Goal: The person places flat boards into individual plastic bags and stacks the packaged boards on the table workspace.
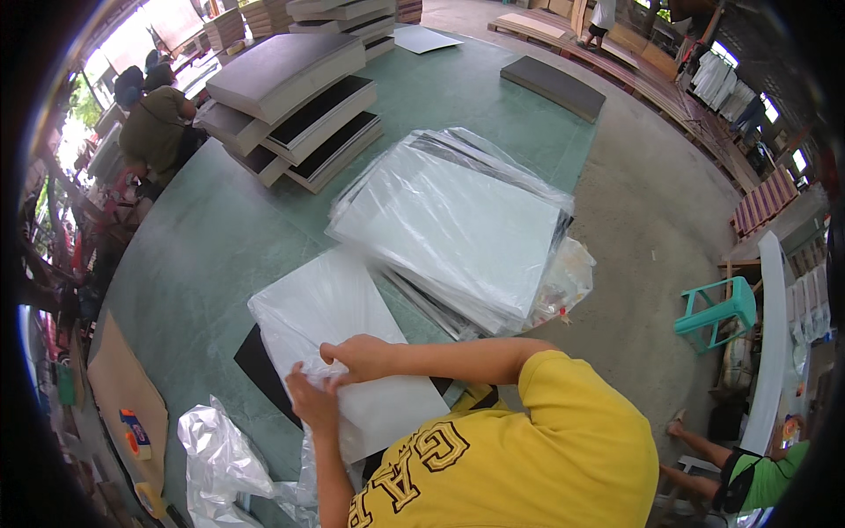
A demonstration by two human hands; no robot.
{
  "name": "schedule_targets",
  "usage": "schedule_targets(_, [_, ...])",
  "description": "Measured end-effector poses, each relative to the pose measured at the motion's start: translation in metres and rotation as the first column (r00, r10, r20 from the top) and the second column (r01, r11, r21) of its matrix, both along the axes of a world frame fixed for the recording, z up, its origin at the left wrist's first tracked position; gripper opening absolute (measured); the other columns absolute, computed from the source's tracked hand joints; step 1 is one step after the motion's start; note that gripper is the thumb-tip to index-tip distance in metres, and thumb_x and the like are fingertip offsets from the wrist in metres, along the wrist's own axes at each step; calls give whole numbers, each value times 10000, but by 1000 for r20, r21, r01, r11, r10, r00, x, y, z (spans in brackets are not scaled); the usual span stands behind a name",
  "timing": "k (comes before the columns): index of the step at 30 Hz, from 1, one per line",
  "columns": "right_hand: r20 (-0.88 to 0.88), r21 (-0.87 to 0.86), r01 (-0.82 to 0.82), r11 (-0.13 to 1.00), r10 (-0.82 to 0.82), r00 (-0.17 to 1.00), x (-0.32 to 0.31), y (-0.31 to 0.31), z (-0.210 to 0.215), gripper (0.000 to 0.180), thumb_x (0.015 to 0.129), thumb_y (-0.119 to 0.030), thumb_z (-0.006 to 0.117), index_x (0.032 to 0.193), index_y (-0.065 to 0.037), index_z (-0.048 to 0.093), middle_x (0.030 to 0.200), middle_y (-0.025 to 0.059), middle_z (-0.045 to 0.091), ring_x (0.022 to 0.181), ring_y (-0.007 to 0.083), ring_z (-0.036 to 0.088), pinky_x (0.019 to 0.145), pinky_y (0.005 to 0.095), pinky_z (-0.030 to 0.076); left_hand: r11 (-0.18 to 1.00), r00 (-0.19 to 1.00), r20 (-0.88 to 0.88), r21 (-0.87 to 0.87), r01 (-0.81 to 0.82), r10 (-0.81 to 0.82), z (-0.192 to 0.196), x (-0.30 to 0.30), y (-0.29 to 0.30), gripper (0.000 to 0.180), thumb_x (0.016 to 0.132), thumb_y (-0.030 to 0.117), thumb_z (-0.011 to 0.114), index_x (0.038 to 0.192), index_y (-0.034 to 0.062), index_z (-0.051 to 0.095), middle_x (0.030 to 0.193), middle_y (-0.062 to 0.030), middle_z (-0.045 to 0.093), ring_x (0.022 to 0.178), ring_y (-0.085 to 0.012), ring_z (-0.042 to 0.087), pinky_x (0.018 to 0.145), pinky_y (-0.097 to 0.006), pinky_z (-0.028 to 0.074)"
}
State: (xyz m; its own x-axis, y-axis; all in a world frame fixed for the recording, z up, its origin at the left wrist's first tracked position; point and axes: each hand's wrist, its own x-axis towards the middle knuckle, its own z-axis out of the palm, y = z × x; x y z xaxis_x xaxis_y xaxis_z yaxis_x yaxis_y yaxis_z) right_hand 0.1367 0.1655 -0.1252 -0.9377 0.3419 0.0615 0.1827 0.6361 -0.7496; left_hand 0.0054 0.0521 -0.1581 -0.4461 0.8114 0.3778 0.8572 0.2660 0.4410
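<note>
A white rectangular sheet [392, 409] lies in front of me, partly under or inside a clear plastic bag [304, 312]. My left hand [312, 400] is closed at the film near the sheet's left edge, fingers pinching it. Close beside it, my right hand [359, 356] also pinches gathered film, with thumb and fingers together. Corners of a black sheet [260, 370] stick out underneath. Beyond my hands is a stack of plastic-wrapped flat sheets [458, 224], its edges uneven. Crumpled clear plastic [220, 449] lies left of my left forearm.
Thick grey and black blocks [286, 79] are piled on the green table [176, 264]; another dark block [553, 86] lies at its far right. Brown cardboard [128, 396] bears a small blue and orange container [136, 433]. A green stool [717, 312] and other people are around.
</note>
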Motion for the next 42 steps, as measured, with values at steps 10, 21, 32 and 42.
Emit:
schedule_targets(10, [279,108,339,935,-356,892,94,14,-3,505,648,41,491,1130,-23,355,928,173,495,899,344,496,716,405,414,956,983,106,-267,-120,153,1,10,-112,497,587,-58,458,1072,43,421,979,-195,466,882,-371,505,727,-380,426])
schedule_targets(21, [393,-235,404,884,-294,871,155,-67,-11,444,630,42,474,1060,-56,423,1037,169,473,962,325,466,796,392,389,978,764,612,-161,-132,204,-24,54,-198,337,560,-21,383,889,-5,450,763,-136,467,699,-262,488,718,-307,411])
schedule_targets(32, [-189,178,135,975,-101,977,84,-61,38,664,553,57,492,1201,-55,397,1222,175,404,1145,307,384,903,378,374,924,878,463,377,-72,-121,125,74,-88,203,621,-70,399,777,-22,520,660,-103,498,572,-188,493,556,-263,401])
schedule_targets(42, [-215,-925,333,183,-975,-61,235,79,37,337,802,-26,498,1129,22,431,1064,103,525,956,218,500,870,332,380,980,743,647,187,65,-173,97,49,-93,302,644,-115,383,830,6,588,598,-40,526,526,-81,471,466,-195,342])
